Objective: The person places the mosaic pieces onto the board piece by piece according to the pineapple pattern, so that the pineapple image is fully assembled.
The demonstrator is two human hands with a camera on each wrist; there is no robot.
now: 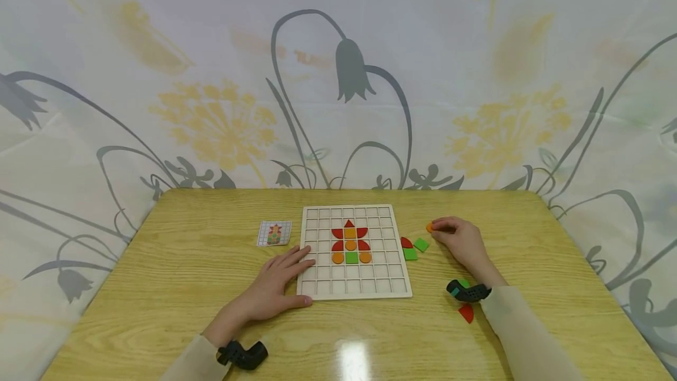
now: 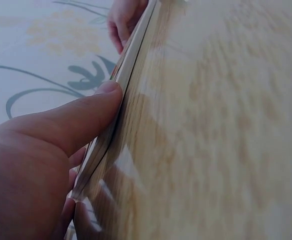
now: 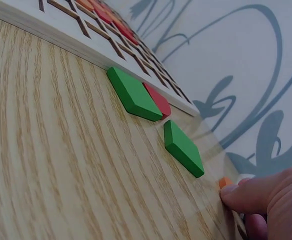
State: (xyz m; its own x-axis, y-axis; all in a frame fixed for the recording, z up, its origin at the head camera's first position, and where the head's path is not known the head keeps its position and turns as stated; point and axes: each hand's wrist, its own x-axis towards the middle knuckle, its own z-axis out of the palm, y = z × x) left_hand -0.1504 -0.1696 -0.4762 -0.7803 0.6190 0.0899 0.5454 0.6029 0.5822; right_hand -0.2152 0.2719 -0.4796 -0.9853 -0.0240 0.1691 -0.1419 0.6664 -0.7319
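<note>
A white square grid board (image 1: pixel 328 287) lies on the table with red, orange and green pieces set in its cells. My left hand (image 1: pixel 267 287) rests at the board's left side, fingers spread over the rim and thumb at the near left corner. In the left wrist view the thumb (image 2: pixel 98 107) lies along the board's edge. To the right of the board, my right hand (image 1: pixel 462 243) pinches a small orange piece (image 1: pixel 429 227) between thumb and fingertips. In the right wrist view the thumb covers part of the orange piece (image 3: pixel 225 182).
By the board's right edge lie a red piece (image 1: pixel 406 243) and a green square (image 1: pixel 410 254), with another green square (image 1: pixel 421 245) beside them. A red quarter-round piece (image 1: pixel 466 313) lies near the right wrist. The pattern card (image 1: pixel 274 233) sits left of the board. A patterned curtain hangs behind the table.
</note>
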